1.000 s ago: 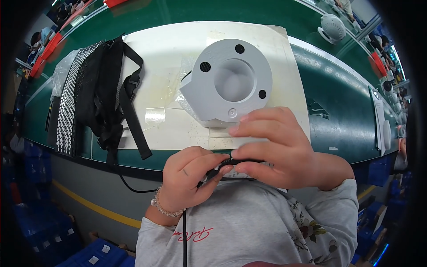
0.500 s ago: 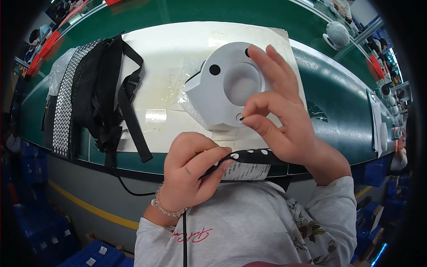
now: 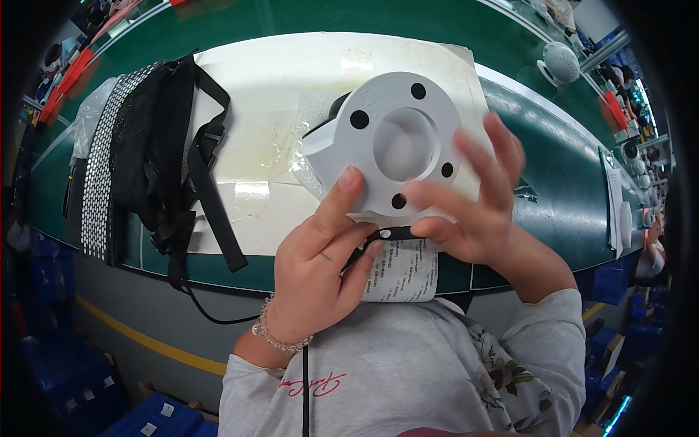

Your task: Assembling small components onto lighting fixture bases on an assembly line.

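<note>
A white plastic housing with a round recess lies on the work surface, several black round pads on its face. My left hand pinches a folded sheet of black pads between thumb and a finger; its printed white backing hangs down. The left index finger stretches up to the housing's lower left edge. My right hand, smeared by motion, has its fingers apart over the housing's lower right side, near a black pad. Its thumb is close to the sheet; whether they touch, I cannot tell.
Black straps and mesh fabric lie piled on the left, beside a white perforated strip. Bubble wrap sits under the housing on pale cardboard. Papers rest at the right edge; a white fan-like unit stands farther back.
My right hand's pinch on a small black pad has opened, and a black pad now shows at the housing's lower spot. The left index finger has stretched out to the housing, which has shifted slightly.
</note>
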Motion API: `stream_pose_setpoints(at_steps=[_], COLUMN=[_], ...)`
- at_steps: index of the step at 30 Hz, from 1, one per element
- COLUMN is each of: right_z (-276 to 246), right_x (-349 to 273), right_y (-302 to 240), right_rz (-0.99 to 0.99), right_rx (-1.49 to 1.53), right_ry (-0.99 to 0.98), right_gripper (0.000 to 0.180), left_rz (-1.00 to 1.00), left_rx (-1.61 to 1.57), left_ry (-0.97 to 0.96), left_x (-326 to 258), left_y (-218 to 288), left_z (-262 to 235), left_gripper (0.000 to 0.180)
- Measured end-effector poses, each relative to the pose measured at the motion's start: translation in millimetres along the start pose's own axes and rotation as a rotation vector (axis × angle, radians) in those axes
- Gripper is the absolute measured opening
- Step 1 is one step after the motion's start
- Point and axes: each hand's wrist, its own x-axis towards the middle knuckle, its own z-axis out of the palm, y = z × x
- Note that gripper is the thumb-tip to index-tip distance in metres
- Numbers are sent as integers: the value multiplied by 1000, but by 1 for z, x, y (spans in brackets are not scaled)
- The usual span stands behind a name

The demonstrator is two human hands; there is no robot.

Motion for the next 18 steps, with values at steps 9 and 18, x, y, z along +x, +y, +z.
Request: stream_pose_setpoints(at_steps=[9,18], right_z=[-10,29], right_x=[33,2], right_y=[32,246], right_rz=[1021,276], right_rx=[1254,-627], right_ry=[-151,79], right_gripper=[25,18], left_rz=[32,-207], left_rx=[-119,-101], left_ry=[-42,229], left_x=[0,11], left_y=[-2,-10], left_z=[-13,-55], left_gripper=[17,12])
